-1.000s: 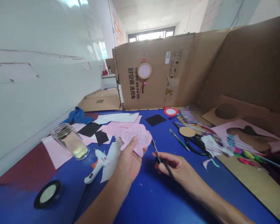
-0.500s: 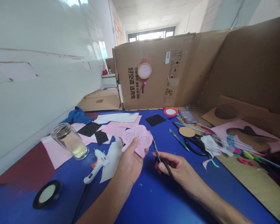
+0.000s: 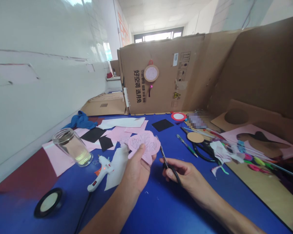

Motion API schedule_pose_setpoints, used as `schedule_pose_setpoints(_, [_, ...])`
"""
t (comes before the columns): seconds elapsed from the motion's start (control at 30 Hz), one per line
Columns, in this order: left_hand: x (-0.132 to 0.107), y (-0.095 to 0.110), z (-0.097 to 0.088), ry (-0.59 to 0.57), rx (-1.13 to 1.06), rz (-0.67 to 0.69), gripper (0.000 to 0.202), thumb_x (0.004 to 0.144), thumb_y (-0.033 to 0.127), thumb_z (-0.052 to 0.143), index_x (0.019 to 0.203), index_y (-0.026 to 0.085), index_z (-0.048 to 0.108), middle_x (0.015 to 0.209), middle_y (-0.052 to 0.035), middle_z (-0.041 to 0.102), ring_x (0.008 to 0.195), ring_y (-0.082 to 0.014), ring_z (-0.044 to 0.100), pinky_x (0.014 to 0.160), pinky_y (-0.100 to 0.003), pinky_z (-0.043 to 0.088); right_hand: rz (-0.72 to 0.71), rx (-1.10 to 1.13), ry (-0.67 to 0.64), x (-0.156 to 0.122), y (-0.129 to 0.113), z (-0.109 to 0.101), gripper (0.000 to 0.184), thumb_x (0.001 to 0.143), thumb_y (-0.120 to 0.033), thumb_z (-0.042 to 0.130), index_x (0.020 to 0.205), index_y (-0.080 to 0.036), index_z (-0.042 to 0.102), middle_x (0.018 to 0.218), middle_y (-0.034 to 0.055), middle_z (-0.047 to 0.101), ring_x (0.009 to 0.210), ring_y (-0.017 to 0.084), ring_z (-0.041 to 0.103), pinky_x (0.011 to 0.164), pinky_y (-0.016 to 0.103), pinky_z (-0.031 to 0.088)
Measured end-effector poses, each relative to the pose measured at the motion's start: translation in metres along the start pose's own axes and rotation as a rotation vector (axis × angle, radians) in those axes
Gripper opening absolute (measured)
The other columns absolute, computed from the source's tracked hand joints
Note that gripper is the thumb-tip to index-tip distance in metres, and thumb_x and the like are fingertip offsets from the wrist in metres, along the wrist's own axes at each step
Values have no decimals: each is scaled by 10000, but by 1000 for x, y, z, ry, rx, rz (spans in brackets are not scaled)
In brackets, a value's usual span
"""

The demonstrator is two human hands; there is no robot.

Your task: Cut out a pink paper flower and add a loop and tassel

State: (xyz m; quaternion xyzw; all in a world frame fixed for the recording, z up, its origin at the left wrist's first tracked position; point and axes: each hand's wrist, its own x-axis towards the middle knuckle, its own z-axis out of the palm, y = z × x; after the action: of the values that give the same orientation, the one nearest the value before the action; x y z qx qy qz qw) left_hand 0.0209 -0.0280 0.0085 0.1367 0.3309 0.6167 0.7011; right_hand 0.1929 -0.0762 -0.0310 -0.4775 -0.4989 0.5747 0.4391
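Observation:
My left hand (image 3: 136, 170) pinches a pink paper cut-out (image 3: 144, 144) with thin dark lines drawn on it, thumb on its front, held up over the blue table (image 3: 161, 204). My right hand (image 3: 184, 172) grips black-handled scissors (image 3: 167, 161), the blades pointing up and touching the right edge of the pink paper.
A white glue gun (image 3: 100, 172) lies left of my left hand, beside a glass jar (image 3: 72, 147) and a black tape roll (image 3: 48, 202). Pink, black and white paper sheets (image 3: 117, 130) lie behind. Pens, scissors and scraps (image 3: 217, 148) crowd the right. Cardboard walls (image 3: 166, 78) stand behind.
The pink cut-out has turned slightly in my left hand and the scissor blades have edged up along its right edge. Both hands stay in place.

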Motion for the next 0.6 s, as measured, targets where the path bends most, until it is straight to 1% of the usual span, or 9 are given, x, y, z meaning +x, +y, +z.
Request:
schedule_pose_setpoints(0.1, [0,0,1,5,2,0,451,929,96,774,1361,209,712,1290,-132,805,1057,-238,800,719,-267,649,7,9,-1,0,0,0,752,734,-743,874,1265,-212,831,813,25,706,749,197,612,787,357,515])
schedule_pose_setpoints(0.2, [0,1,2,16,-3,-1,444,934,78,759,1357,203,712,1289,-132,805,1040,-229,802,718,-267,649,11,9,11,0,1,0,755,722,-747,878,1255,-213,833,812,25,707,745,198,611,772,354,502])
schedule_pose_setpoints(0.4, [-2,2,2,14,0,-3,487,923,86,771,1385,223,701,1302,-126,803,1101,-249,794,738,-273,647,16,11,20,0,3,0,735,728,-719,888,1253,-208,832,816,25,716,750,197,620,771,348,496])
schedule_pose_setpoints(0.6, [0,2,3,22,19,10,445,926,77,761,1349,205,712,1294,-125,805,1034,-234,799,706,-274,639,4,0,27,0,3,0,736,732,-724,882,1248,-200,837,807,28,718,739,194,620,750,340,503])
